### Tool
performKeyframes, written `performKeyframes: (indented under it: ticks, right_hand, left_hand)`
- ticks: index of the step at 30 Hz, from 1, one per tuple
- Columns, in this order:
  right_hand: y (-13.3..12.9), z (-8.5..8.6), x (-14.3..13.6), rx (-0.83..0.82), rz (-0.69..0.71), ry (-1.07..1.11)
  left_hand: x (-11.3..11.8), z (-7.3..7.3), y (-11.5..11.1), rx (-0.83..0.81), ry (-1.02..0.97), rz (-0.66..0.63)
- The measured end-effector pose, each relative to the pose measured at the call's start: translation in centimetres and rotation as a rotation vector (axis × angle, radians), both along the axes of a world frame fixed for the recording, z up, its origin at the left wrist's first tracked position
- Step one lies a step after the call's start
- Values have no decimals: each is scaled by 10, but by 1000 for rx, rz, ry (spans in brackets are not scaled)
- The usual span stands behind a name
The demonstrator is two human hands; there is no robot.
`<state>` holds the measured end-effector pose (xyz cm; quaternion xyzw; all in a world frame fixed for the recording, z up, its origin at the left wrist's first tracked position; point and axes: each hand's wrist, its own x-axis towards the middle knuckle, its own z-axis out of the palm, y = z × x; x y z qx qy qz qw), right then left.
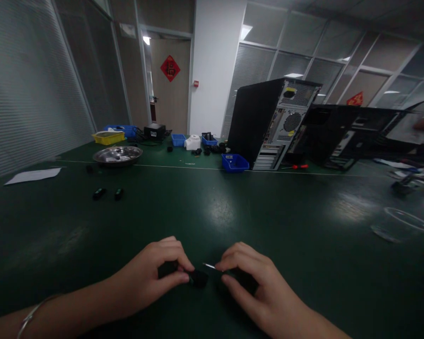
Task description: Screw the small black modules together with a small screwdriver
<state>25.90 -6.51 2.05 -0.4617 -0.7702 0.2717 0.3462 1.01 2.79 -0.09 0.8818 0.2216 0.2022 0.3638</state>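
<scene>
Between the thumb and fingers of my left hand (166, 266) is a small black block-like part (199, 278), held low over the green table. My right hand (249, 280) pinches a thin, shiny metal piece (209, 266), whose tip points left toward the black part without touching it. I cannot make out exactly what the metal piece is. Farther off on the left, two small black pieces with green marks, one (99, 193) tilted and the other (118, 193) beside it, lie on the table.
A metal bowl (117, 162) with small parts stands at the far left, near a yellow tray (109, 137) and a sheet of paper (33, 175). A blue bin (235, 163) sits before a black computer tower (257, 117). To the right is a clear round container (403, 226).
</scene>
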Motion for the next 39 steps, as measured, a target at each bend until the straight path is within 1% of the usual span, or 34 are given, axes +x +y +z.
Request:
performKeyframes:
  ticks: [4, 10, 12, 14, 17, 20, 22, 25, 28, 30, 35, 37, 39]
  right_hand:
    - [1, 1, 0, -16, -22, -61]
    - [2, -2, 2, -36, -37, -226]
    - [1, -2, 2, -26, -50, -277]
    - [0, 1, 2, 2, -58, -283]
    - [-5, 6, 0, 39, -11, -151]
    - [-10, 8, -4, 38, 118, 46]
    - [-12, 7, -8, 18, 207, 139]
    - [-12, 4, -13, -18, 305, 208]
    - [-11, 0, -16, -24, 334, 250]
    - [-10, -2, -18, -28, 333, 285]
    - [-11, -4, -22, -30, 341, 345]
    - [-11, -5, -23, -47, 345, 354]
    - [-12, -5, -23, -46, 342, 352]
  left_hand:
    - [0, 1, 0, -15, -29, 1]
    - [0, 3, 1, -37, -56, 5]
    - [1, 3, 1, -27, -74, 10]
    - [1, 4, -2, 10, -112, 11]
    - [2, 6, -11, 152, -188, -31]
    - [2, 13, -23, 311, -212, -111]
    - [1, 20, -30, 383, -182, -165]
    - [1, 32, -37, 433, -89, -223]
    - [1, 38, -40, 441, -33, -247]
    - [0, 36, -41, 449, -21, -260]
    - [-6, 24, -42, 424, 36, -290]
    - [-7, 23, -42, 418, 31, -301]
    - [-4, 24, -42, 423, -11, -285]
